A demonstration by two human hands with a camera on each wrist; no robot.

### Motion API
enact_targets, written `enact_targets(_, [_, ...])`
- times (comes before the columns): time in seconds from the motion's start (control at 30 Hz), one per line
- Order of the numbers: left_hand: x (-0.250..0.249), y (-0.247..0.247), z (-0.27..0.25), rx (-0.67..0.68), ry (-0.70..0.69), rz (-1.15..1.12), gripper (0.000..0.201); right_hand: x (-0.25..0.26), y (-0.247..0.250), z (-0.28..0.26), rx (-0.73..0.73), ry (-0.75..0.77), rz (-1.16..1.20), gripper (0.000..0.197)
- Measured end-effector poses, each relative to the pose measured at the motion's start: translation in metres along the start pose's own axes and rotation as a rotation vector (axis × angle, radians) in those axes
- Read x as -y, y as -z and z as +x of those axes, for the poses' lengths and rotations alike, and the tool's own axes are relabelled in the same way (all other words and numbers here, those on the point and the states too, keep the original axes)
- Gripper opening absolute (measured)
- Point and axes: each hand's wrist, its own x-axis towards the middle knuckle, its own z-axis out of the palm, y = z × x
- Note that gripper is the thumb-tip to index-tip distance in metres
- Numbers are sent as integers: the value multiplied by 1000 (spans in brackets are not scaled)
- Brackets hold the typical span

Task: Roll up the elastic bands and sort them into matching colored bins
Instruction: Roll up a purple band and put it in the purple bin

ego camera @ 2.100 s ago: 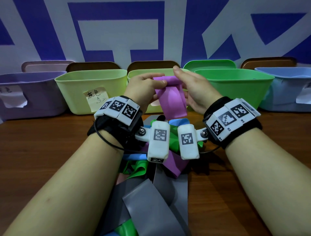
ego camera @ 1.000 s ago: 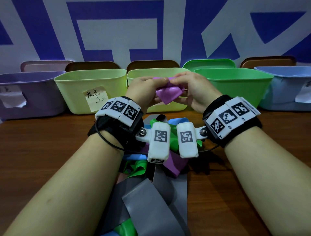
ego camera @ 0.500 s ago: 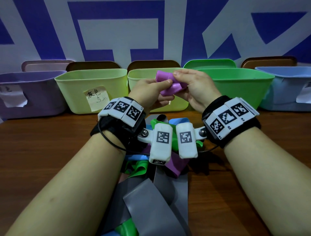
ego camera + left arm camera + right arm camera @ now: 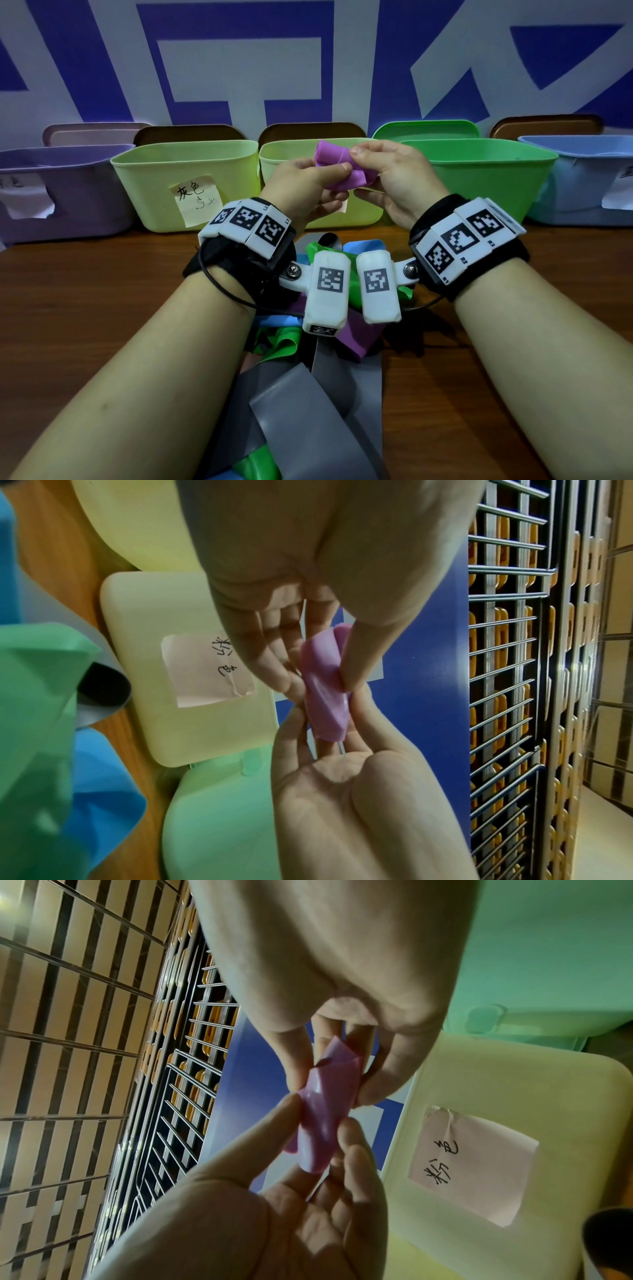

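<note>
Both hands hold a small pink-purple elastic band roll [image 4: 337, 168] in the air in front of the middle pale yellow-green bin [image 4: 363, 216]. My left hand [image 4: 339, 181] pinches its left end between thumb and fingers. At the right end my right hand [image 4: 359, 171] pinches it the same way. The left wrist view shows the roll [image 4: 325, 691] caught by my left hand [image 4: 318, 674]. In the right wrist view the roll [image 4: 322, 1123] has a loose corner at my right hand [image 4: 330, 1085]. A purple bin [image 4: 61, 192] stands far left.
Loose bands lie piled on the wooden table under my wrists: grey [image 4: 308, 411], green [image 4: 284, 339], blue [image 4: 363, 246], purple [image 4: 356, 339]. Along the back stand a yellow-green bin with a note [image 4: 185, 181], a green bin [image 4: 479, 178] and a light blue bin [image 4: 582, 178].
The pink-purple band hung down as a flat strip two seconds ago. It has since been wound into a short compact roll between both hands, which stay in front of the middle bin.
</note>
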Motion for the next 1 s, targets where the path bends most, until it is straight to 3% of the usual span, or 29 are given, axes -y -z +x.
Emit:
enact_targets(0.33, [-3, 0, 2, -34, -30, -58, 13, 3, -2, 0, 72, 3, 136, 16])
enact_targets(0.5, [-4, 1, 2, -62, -33, -19, 24, 3, -1, 1, 80, 29, 121, 18])
enact_targets(1.0, [-4, 6, 1, -67, -29, 39, 26, 0, -4, -1, 72, 71, 97, 23])
